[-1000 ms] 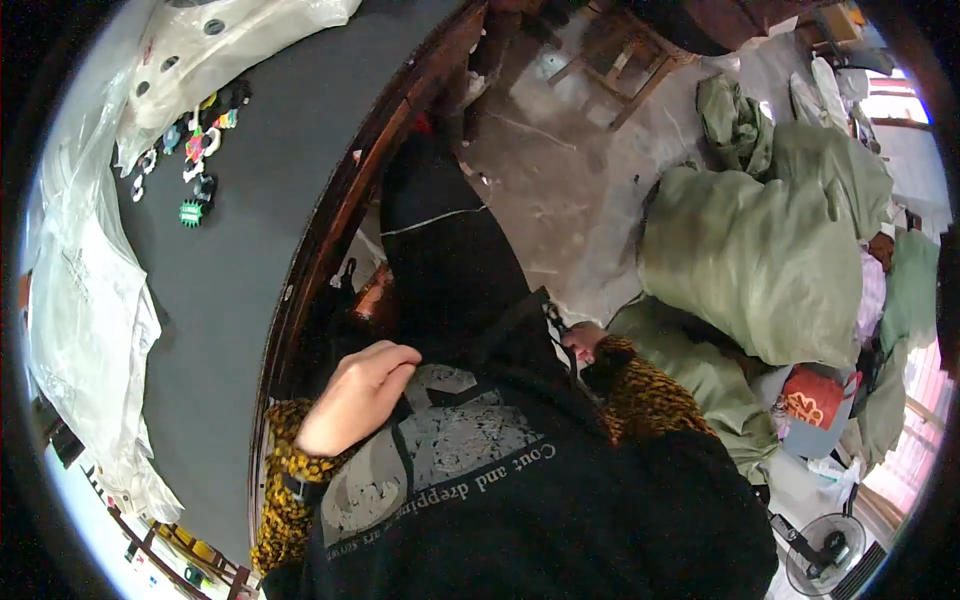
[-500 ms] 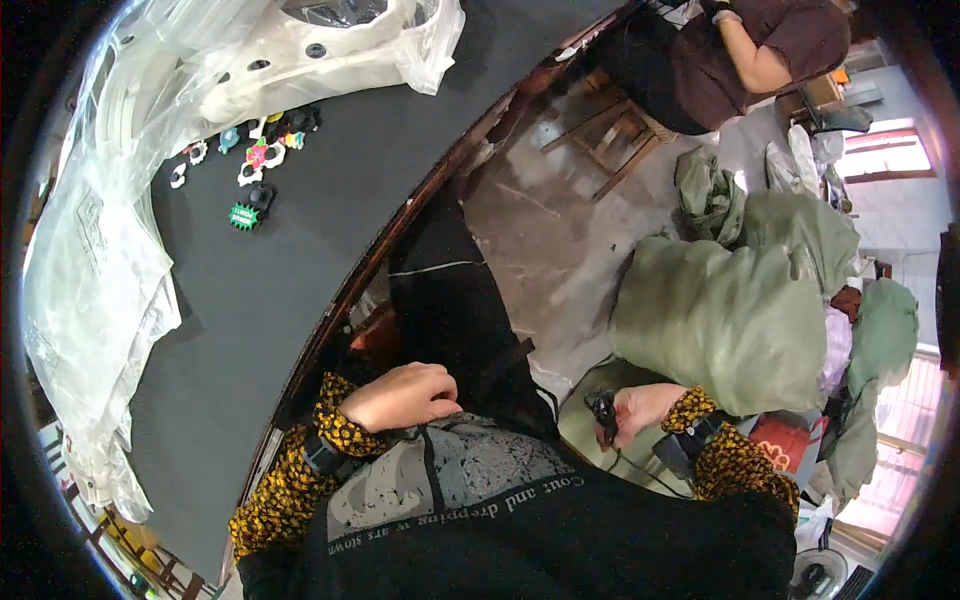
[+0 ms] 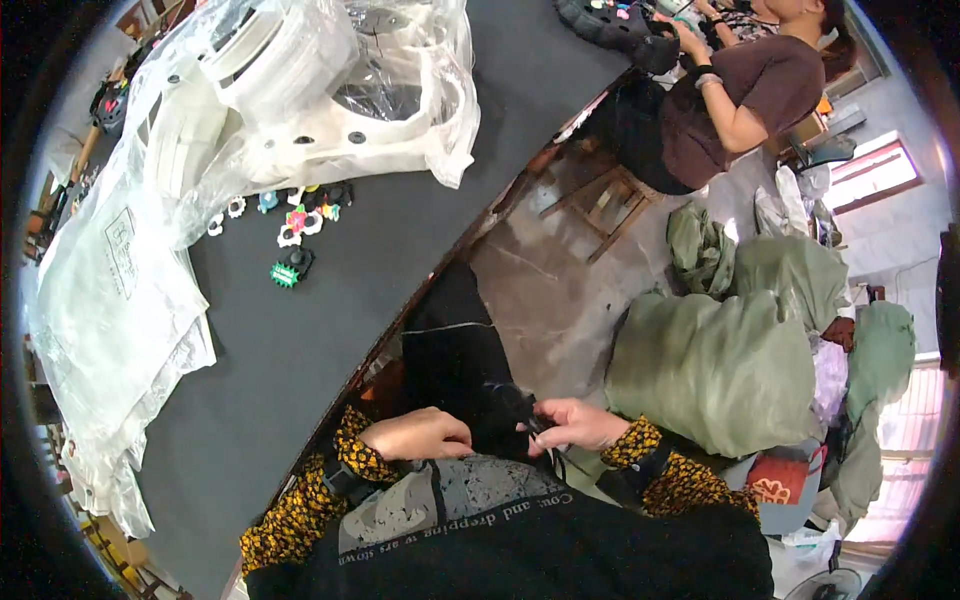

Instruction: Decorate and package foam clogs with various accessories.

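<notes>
Moved since half a second ago: right hand, from out at the right side to close in front of the lap, with a small dark thing along with it. Hardly moved next to the black shirt: left hand.

Right fingers bent in toward the thumb, nearly together, with the dark thing pinched between. Too dark and small to tell what kind. Left hand half closed, fingers curled down by the top of the shirt; cannot tell about anything under them.

Place of the dark thing: over the lap, in front of the dark trousers, to the right of the left hand, apart from the grey table.

Done, by the look of it: dark thing in the right hand and close to the lap. Not done yet: letting go of it. Still loose on the table: small bright charms, just beside clear bags with white shoes inside. Likely not far along, but hard to be sure.
</notes>
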Tool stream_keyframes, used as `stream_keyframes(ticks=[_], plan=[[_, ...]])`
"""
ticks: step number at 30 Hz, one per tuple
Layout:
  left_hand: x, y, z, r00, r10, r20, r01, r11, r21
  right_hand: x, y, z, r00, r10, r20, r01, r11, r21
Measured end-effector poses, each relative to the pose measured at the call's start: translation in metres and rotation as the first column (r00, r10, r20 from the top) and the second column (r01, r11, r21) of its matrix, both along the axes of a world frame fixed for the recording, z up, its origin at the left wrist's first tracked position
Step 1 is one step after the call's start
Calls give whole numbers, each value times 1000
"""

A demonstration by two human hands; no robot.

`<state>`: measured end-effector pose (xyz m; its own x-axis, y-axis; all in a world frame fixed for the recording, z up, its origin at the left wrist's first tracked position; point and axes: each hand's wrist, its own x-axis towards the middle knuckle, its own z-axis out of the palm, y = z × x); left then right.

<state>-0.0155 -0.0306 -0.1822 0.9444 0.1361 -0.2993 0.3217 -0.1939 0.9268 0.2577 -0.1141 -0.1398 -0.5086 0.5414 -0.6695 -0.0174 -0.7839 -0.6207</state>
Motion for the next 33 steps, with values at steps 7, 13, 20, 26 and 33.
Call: stream_keyframes(ticks=[7, 13, 20, 26, 33], plan=[[-8, 9, 2, 996, 9, -93, -11, 1000, -17, -5, -3, -25, 939, 329, 96, -343, 896, 281], [-23, 11, -20, 991, -7, -136, 16, 998, 63, -8, 13, -28, 852, 451, 266, -518, 800, 303], [-16, 8, -22, 940, -177, -292, 180, 983, -17, -9, 5, -39, 895, 400, 198, -446, 803, 396], [-15, 2, -33, 953, -117, -280, 126, 992, 15, -8, 2, -44, 927, 348, 139, -374, 839, 395], [-9, 3, -21, 950, 245, -194, -251, 968, -11, -14, 28, 0, 957, 81, 278, -130, 978, 165]])
